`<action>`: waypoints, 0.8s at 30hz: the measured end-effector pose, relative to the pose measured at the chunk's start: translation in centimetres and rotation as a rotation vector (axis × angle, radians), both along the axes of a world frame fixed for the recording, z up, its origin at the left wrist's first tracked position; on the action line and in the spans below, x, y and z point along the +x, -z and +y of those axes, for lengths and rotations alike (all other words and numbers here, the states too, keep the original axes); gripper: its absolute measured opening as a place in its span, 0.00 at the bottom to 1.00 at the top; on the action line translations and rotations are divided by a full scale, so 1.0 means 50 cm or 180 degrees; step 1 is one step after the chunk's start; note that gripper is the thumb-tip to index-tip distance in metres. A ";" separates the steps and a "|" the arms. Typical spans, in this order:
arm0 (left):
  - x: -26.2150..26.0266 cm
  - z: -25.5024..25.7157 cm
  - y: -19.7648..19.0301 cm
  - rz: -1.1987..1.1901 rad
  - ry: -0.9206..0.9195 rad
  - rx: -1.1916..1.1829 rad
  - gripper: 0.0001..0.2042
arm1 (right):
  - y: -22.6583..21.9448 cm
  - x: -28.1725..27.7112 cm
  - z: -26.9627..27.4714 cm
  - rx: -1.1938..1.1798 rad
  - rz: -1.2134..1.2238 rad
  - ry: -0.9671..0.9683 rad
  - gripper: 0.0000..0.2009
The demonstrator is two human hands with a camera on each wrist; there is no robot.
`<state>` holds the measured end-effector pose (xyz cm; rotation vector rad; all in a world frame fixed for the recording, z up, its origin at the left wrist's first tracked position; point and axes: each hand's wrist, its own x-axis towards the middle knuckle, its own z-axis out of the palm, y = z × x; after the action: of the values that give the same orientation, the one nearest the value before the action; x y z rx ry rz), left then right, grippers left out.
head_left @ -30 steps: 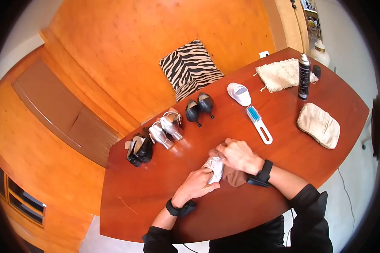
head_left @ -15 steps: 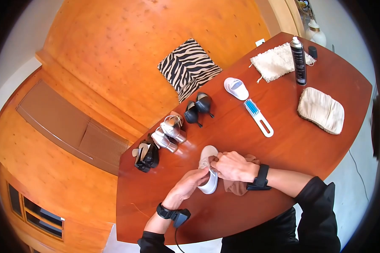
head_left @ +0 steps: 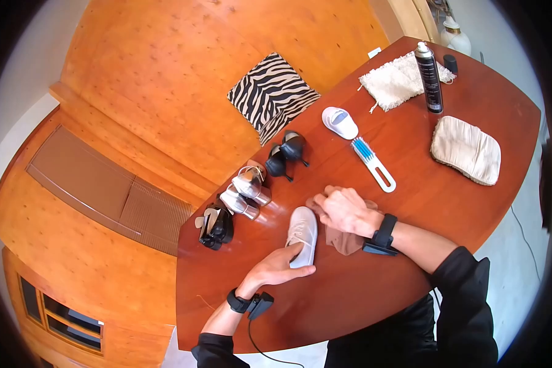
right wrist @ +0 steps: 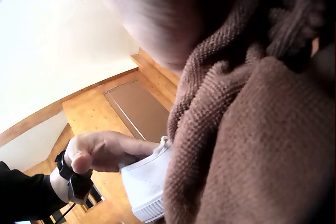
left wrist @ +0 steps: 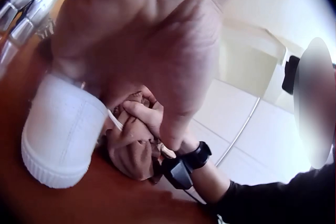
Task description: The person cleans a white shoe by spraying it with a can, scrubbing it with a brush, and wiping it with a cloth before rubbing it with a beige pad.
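Observation:
A white lace-up sneaker [head_left: 302, 232] stands on the table with its toe pointing away from me. My left hand [head_left: 279, 267] grips it at the heel end, fingers in the shoe's opening and thumb along the outer side. In the left wrist view the sneaker's heel [left wrist: 65, 129] and ridged sole edge show below the palm. Just right of the toe, my right hand [head_left: 349, 211] holds a bunched brown cloth [head_left: 345, 243], part of which drapes onto the table. Ribbed folds of this cloth [right wrist: 273, 140] fill much of the right wrist view.
Along the far edge stand black shoes [head_left: 216, 228], silver heels [head_left: 245, 193], black pumps [head_left: 286, 154] and another white shoe [head_left: 340, 122]. A blue-bristled brush [head_left: 374, 165] lies nearby. Farther right are a black spray can [head_left: 430, 83], a cream fringed cloth [head_left: 391, 83] and a beige pad [head_left: 466, 150].
My right hand has moved off the sneaker's upper to the right of its toe, with the brown cloth. The left hand has settled around the heel, and the whole sneaker has come into view.

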<state>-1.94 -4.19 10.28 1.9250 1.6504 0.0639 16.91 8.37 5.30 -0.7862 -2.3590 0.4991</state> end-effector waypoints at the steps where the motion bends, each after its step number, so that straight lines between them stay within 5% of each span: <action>1: 0.004 0.006 -0.013 0.0242 0.0522 -0.0137 0.31 | -0.003 -0.005 -0.008 -0.0006 0.0001 0.0000 0.15; 4: 0.013 0.007 -0.023 0.0315 0.0579 -0.0421 0.27 | 0.004 -0.024 -0.039 0.0099 -0.0378 -0.0738 0.15; 9: -0.005 -0.003 -0.010 0.0494 0.0117 -0.0552 0.26 | 0.009 -0.020 -0.045 0.0298 -0.0509 -0.0543 0.14; 12: -0.011 -0.022 0.010 -0.0184 -0.0288 0.0212 0.26 | 0.019 -0.017 -0.031 0.0263 -0.0462 -0.0274 0.09; 14: 0.001 -0.025 0.007 -0.1604 -0.1388 -0.0461 0.25 | 0.022 -0.019 -0.035 0.0328 -0.0471 -0.0354 0.09; 15: -0.003 -0.021 0.006 -0.1602 -0.1391 -0.0463 0.25 | 0.021 -0.020 -0.039 0.0391 -0.0486 -0.0434 0.09; 17: -0.021 -0.008 0.006 -0.3079 -0.2203 -0.0844 0.22 | 0.026 -0.031 -0.053 0.0308 -0.0604 -0.0607 0.13; 19: -0.024 0.004 0.005 -0.3223 -0.2317 -0.0798 0.21 | 0.019 -0.036 -0.070 0.0193 -0.0838 -0.0853 0.20; 24: -0.046 0.035 0.028 -0.3741 -0.2700 -0.0713 0.24 | 0.012 -0.027 -0.067 0.0156 -0.0733 -0.0833 0.18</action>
<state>-4.25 -2.42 8.90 0.5851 1.3444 1.0541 15.56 5.02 4.70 -0.5386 -2.6964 0.4767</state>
